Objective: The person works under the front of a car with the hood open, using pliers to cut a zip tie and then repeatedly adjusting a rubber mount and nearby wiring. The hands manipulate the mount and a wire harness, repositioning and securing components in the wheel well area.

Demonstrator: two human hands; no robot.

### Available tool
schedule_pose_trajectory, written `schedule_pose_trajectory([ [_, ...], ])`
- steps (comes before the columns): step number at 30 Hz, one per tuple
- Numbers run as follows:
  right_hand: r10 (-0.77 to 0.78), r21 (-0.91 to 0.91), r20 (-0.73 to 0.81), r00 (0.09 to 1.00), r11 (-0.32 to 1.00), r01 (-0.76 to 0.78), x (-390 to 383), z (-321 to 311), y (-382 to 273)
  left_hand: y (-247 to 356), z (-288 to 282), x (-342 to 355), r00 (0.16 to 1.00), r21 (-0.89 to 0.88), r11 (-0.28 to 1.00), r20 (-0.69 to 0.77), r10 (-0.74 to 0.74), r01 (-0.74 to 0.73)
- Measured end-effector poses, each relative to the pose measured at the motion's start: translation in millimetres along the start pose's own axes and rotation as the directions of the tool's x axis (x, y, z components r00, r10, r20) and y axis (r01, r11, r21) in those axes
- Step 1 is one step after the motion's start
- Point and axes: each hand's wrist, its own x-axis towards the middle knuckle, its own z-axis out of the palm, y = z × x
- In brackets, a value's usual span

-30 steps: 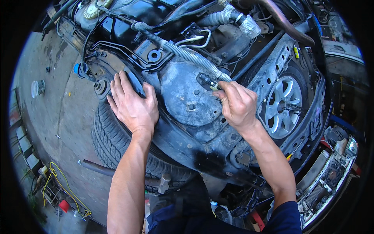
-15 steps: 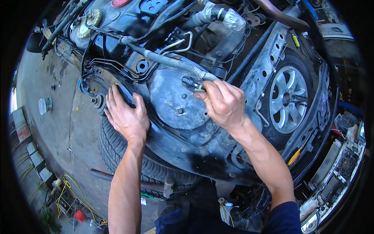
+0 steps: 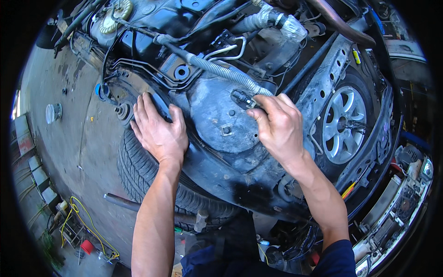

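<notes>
My right hand [image 3: 280, 127] is closed over the rounded metal dome [image 3: 210, 111] of the car body, thumb and forefinger pinched on a small black electrical connector [image 3: 242, 98]. The end of a grey corrugated conduit [image 3: 221, 71] runs down to the same fingers, which partly hide it. My left hand [image 3: 160, 131] lies flat on the dark curved body panel, fingers stretched and slightly spread, holding nothing. Beside its fingertips is a round bushing [image 3: 123, 111] at the panel's outer edge. Below that hand, a tire [image 3: 138, 161] shows past the panel.
A silver-spoked wheel [image 3: 344, 120] lies in the car at right. Thin metal pipes [image 3: 147, 71] and a black tank [image 3: 152, 25] are beyond the dome. A metal bar [image 3: 122, 201] sticks out beside the tire. Yellow cable [image 3: 87, 221] and a red cup-like object [image 3: 86, 247] are on the floor.
The view has shifted, so the car and both hands appear farther right and slightly lower. The right hand keeps its pinch at the connector; the left still rests on the panel.
</notes>
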Motion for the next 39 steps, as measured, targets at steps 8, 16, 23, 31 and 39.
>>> schedule_pose_trajectory([
  [8,0.049,0.138,-0.071,0.996,0.990,-0.039,-13,19,6,-1,1,0,1.000,0.011,1.000,-0.003,0.003,-0.003],
  [16,-0.088,0.121,-0.185,0.979,0.986,0.112,-16,25,21,-1,0,-1,1.000,-0.019,1.000,-0.008,-0.008,0.008],
  [23,-0.156,0.103,-0.191,0.969,0.979,0.178,-15,23,28,-1,-3,1,1.000,-0.031,1.000,0.009,0.001,-0.001],
  [31,-0.182,0.044,-0.179,0.967,0.980,0.193,-14,19,22,-2,-1,1,1.000,-0.024,1.000,-0.003,0.004,-0.004],
  [39,-0.123,0.112,-0.159,0.980,0.984,0.141,-14,20,25,0,-3,1,1.000,-0.052,0.999,0.002,-0.016,0.016],
])
